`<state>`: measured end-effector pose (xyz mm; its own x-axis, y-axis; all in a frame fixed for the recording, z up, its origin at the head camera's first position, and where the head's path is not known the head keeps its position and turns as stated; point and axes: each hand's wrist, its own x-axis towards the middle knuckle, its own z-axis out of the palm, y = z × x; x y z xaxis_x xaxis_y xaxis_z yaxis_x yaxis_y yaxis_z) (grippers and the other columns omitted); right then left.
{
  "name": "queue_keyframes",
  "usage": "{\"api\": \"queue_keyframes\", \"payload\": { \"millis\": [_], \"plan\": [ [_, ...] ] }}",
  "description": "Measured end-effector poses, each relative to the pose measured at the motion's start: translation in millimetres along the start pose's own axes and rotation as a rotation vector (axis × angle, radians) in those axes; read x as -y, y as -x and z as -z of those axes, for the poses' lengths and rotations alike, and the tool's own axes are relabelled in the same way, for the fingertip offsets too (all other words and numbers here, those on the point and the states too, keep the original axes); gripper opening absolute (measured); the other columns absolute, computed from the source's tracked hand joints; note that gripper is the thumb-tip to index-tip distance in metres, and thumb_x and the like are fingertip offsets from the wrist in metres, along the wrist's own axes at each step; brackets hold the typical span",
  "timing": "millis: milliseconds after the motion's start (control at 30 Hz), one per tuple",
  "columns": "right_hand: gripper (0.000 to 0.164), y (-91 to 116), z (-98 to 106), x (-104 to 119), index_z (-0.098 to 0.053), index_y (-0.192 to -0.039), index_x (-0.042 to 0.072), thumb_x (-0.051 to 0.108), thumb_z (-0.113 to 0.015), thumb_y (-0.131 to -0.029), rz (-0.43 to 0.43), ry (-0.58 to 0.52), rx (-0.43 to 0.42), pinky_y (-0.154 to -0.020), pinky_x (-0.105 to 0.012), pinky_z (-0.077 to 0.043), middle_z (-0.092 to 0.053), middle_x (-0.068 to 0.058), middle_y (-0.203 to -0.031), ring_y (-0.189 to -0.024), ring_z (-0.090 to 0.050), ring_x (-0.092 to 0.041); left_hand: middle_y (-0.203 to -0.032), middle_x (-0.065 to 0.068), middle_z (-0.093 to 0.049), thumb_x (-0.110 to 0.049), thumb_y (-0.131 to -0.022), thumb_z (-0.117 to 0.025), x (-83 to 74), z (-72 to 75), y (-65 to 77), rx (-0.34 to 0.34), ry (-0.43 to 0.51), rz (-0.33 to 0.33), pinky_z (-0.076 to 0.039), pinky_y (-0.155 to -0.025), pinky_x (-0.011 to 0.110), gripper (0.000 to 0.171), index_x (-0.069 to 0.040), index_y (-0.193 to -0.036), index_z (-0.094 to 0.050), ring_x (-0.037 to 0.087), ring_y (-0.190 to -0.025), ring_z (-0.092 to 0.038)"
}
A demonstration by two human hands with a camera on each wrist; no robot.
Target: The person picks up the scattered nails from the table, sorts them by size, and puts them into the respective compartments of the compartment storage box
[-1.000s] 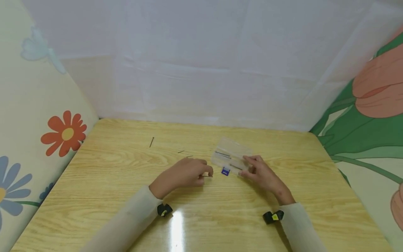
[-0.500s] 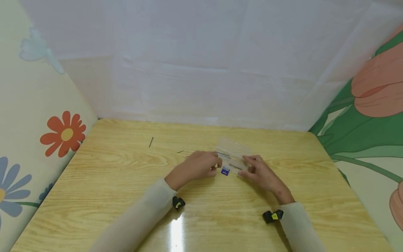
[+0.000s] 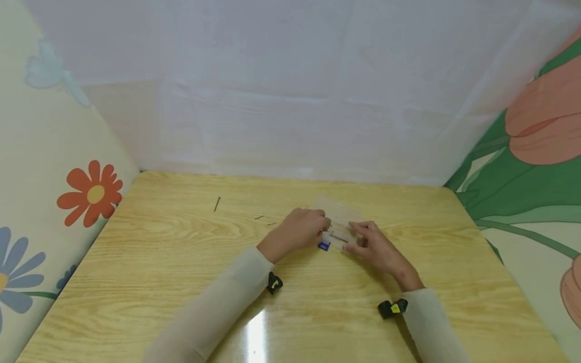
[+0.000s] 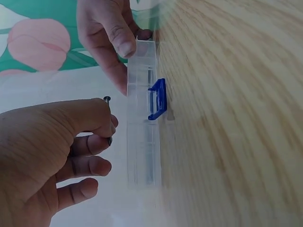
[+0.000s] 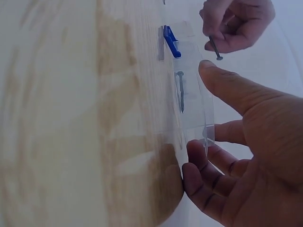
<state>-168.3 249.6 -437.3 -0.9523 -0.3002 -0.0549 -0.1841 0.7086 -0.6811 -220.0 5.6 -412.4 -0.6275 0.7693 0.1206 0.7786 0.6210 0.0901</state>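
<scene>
Nail (image 5: 215, 48) pinched between thumb and finger of the left hand (image 3: 297, 229), above the clear plastic box (image 4: 143, 142). The right hand (image 3: 380, 249) grips the box's right end. Another nail (image 5: 181, 92) shows inside; a blue latch (image 4: 160, 98) sits at its front. Farther left, 1 longer nail (image 3: 217, 204) and 2 shorter pieces (image 3: 259, 217) lie on the wood-grain counter (image 3: 113, 282).

Clr box (image 4: 143, 161) — dk nail (image 5: 214, 47) abv

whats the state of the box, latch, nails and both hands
Clear box: on table, lid position unclear
Blue latch: tilted outward
Boxed nail: lying inside
Held nail: off the table
Loose nails: lying on table
Left hand: pinching held nail
Right hand: gripping clear box's end
</scene>
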Motion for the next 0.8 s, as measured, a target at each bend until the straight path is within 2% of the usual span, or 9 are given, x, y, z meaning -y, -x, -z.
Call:
{"api": "queue_keyframes", "payload": {
  "millis": [233,533,800],
  "plan": [
    [0.072,-1,1,0,-0.037,-0.156,-0.001,0.026,-0.072,-0.099,0.022,-0.018,0.004,-0.076,-0.034,-0.048,-0.044,-0.019,-0.133,-0.096,-0.052,-0.024,-0.091,-0.005,-0.062,-0.017,-0.095,-0.07,-4.8,-1.4,-14.4,0.055,0.004,0.013,-0.046,-0.059,0.026,0.008,-0.018,-0.101,-0.076,0.009,-0.071,-0.053],
    [0.072,1,0,-4,-0.039,-0.155,-0.003,0.024,-0.074,-0.097,0.058,-0.02,-0.004,-0.077,-0.035,-0.049,-0.045,-0.017,-0.131,-0.096,-0.053,-0.023,-0.091,-0.005,-0.063,-0.014,-0.094,-0.07,-16.4,-4.6,-28.7,0.052,-0.02,-0.008,-0.046,-0.057,0.025,0.01,-0.018,-0.102,-0.076,0.008,-0.069,-0.054],
    [0.071,1,0,-3,-0.038,-0.158,0.004,0.021,-0.073,-0.098,0.059,-0.048,0.007,-0.073,-0.033,-0.049,-0.043,-0.017,-0.131,-0.09,-0.05,-0.022,-0.108,-0.002,-0.064,-0.019,-0.099,-0.066,-21.9,-4.4,-29.8,0.077,-0.005,-0.007,-0.046,-0.057,0.022,0.026,-0.019,-0.124,-0.073,0.008,-0.072,-0.054]
  ]
}}
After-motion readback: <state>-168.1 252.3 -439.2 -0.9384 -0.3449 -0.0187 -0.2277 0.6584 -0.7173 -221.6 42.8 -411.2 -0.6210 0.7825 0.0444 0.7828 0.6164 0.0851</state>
